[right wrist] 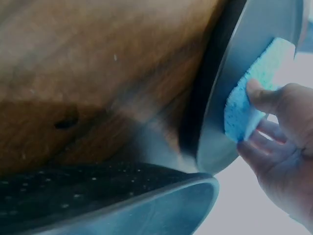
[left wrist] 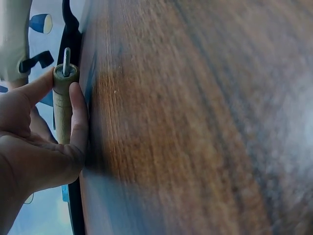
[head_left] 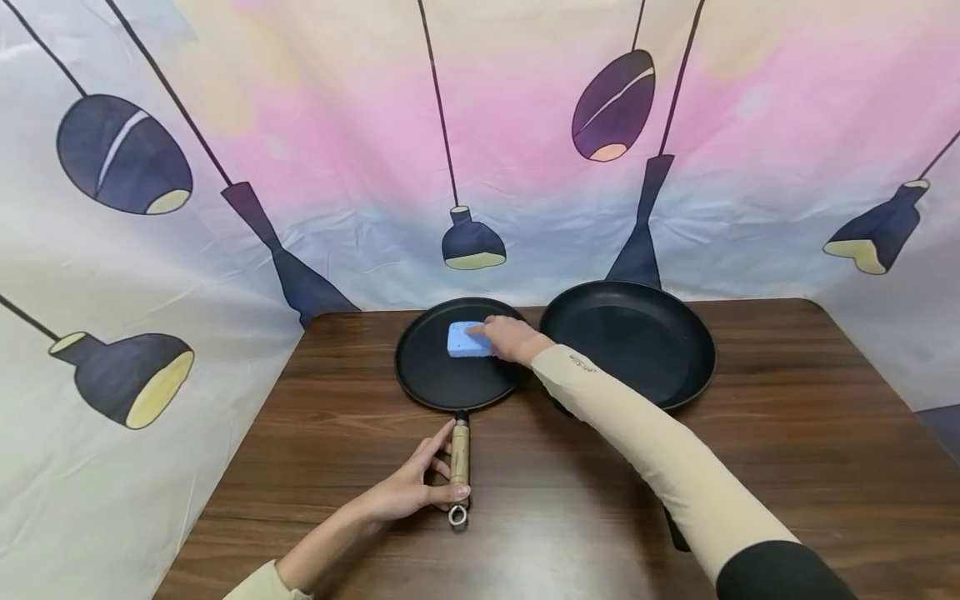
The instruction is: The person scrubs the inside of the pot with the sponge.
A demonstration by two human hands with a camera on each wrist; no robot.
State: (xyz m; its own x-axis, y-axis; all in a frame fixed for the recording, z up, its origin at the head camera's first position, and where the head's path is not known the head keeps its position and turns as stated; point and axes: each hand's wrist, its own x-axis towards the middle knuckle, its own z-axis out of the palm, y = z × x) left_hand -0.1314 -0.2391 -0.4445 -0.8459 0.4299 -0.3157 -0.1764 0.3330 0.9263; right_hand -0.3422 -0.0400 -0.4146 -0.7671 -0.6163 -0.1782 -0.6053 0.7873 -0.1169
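Observation:
A flat, round black pan (head_left: pixel 435 375) with a shallow rim lies on the table, its wooden handle (head_left: pixel 460 454) pointing toward me. My left hand (head_left: pixel 408 487) grips that handle, thumb near the ring end; the left wrist view shows the thumb and fingers on either side of the wood (left wrist: pixel 62 107). On the pan's cooking surface rests a light blue sponge (head_left: pixel 461 342). My right hand (head_left: pixel 513 337) holds the sponge by its right side. In the right wrist view, thumb and fingers pinch the sponge (right wrist: pixel 244 105) against the pan (right wrist: pixel 220 122).
A deeper black frying pan (head_left: pixel 630 333) stands to the right, partly under my right forearm, its dark handle (head_left: pixel 677 529) showing below the sleeve. Both pans sit near the back edge of the brown wooden table (head_left: pixel 337 417). A cloth backdrop (head_left: pixel 375 125) with printed lamps hangs behind.

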